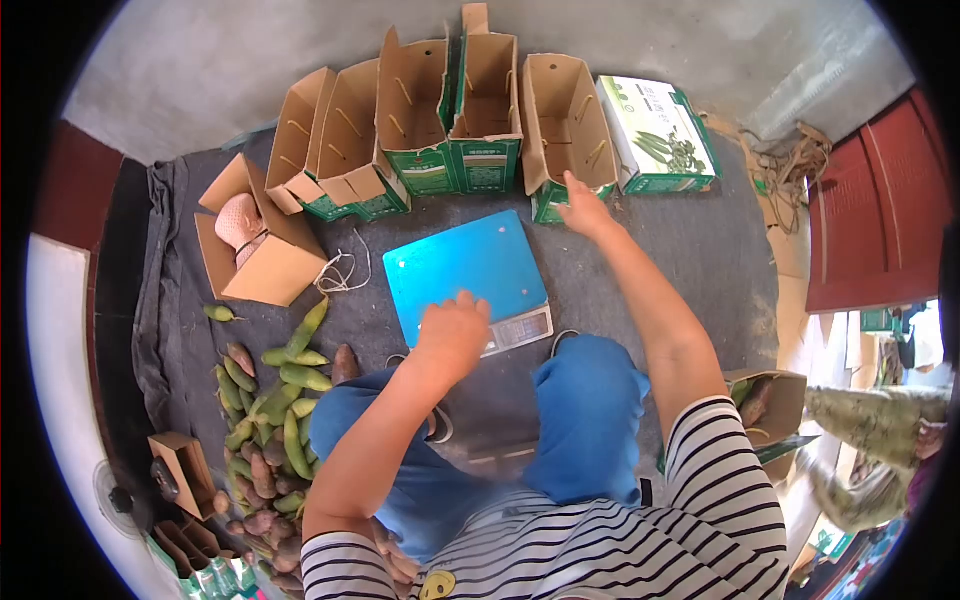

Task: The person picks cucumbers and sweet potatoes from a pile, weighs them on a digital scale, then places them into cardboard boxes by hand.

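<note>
Open boxes point(425, 170) behind scale point(465, 262); vegetables point(275, 405) left of scale; carton point(657, 125) right of boxes.

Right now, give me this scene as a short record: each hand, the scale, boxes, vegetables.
left hand: blurred, over the near part of the scale; contact unclear
right hand: at the near edge of the rightmost open box; contact unclear
scale: blue top, on the dark floor covering, no vegetables on it
boxes: five open in a row along the wall; a closed printed box right of them
vegetables: long green vegetables and reddish-brown tubers, piled left of the person's legs
</note>
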{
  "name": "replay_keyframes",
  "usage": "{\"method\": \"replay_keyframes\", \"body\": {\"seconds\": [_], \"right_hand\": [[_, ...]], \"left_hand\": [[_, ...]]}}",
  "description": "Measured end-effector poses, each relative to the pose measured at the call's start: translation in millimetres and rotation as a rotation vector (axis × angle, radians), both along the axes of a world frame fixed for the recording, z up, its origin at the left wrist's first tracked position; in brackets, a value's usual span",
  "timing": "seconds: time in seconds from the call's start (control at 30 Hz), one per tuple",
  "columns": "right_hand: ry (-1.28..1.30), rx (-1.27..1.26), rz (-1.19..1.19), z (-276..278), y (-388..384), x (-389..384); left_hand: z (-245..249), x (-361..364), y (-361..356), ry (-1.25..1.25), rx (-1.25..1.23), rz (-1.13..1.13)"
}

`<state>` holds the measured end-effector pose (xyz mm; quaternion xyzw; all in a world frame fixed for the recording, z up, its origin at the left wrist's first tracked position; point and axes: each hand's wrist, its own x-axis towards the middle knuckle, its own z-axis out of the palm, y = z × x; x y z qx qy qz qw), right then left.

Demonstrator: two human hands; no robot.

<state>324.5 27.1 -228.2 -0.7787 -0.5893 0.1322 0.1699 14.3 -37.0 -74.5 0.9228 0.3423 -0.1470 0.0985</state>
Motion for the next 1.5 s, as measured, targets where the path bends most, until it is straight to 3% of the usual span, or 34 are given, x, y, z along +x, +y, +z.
{"method": "replay_keyframes", "body": {"seconds": [0.1, 0.23, 0.43, 0.5, 0.53, 0.63, 0.73, 0.83, 0.87, 0.97, 1.17, 1.23, 1.4, 1.5], "right_hand": [[-0.054, -0.076, -0.115, 32.4, -22.1, 13.0], [-0.008, -0.132, -0.219, 75.9, -110.7, 30.5], [-0.083, -0.626, -0.3, 83.3, -269.2, 69.4], [-0.341, -0.668, -0.219, 96.3, -284.3, 52.6], [-0.468, -0.686, -0.181, 101.1, -285.7, 42.7], [-0.515, -0.224, 0.019, 89.7, -271.0, 14.0], [-0.226, -0.275, -0.11, 46.7, -241.8, 8.6], [-0.155, -0.276, -0.145, 21.2, -228.6, 24.0], [-0.131, -0.079, -0.092, 20.7, -233.7, 28.7], [-0.168, 0.078, -0.182, 56.9, -243.7, 35.6], [0.17, 0.077, 0.077, 191.3, -228.6, -22.1], [0.113, 0.032, 0.239, 215.8, -201.6, -44.1], [0.029, 0.095, 0.648, 193.7, -116.3, -96.6], [0.015, 0.051, 0.729, 175.3, -81.2, -133.4]], "left_hand": [[1.1, -5.0, -2.6, -0.009, -0.045, -0.032], [8.1, -8.3, -6.1, -0.024, -0.047, -0.047], [9.7, -13.2, -19.2, -0.11, -0.012, -0.081], [1.8, -13.7, -20.2, -0.171, 0.036, -0.101], [2.6, -13.1, -20.5, -0.162, 0.028, -0.095], [5.1, -10.8, -21.0, -0.133, 0.005, -0.082], [0.6, -15.4, -20.6, -0.123, -0.014, -0.067], [-6.4, -23.0, -18.2, -0.153, -0.008, -0.035], [-8.3, -23.7, -16.6, -0.164, 0.003, -0.026], [-6.1, -22.5, -16.1, -0.204, 0.033, -0.016], [-7.4, -9.9, -40.9, -0.08, 0.043, -0.132], [-5.0, -7.8, -48.0, -0.036, 0.004, -0.173], [-15.7, -12.6, -55.6, -0.083, 0.009, -0.173], [-9.2, -15.4, -47.9, -0.024, -0.05, -0.161]]}}
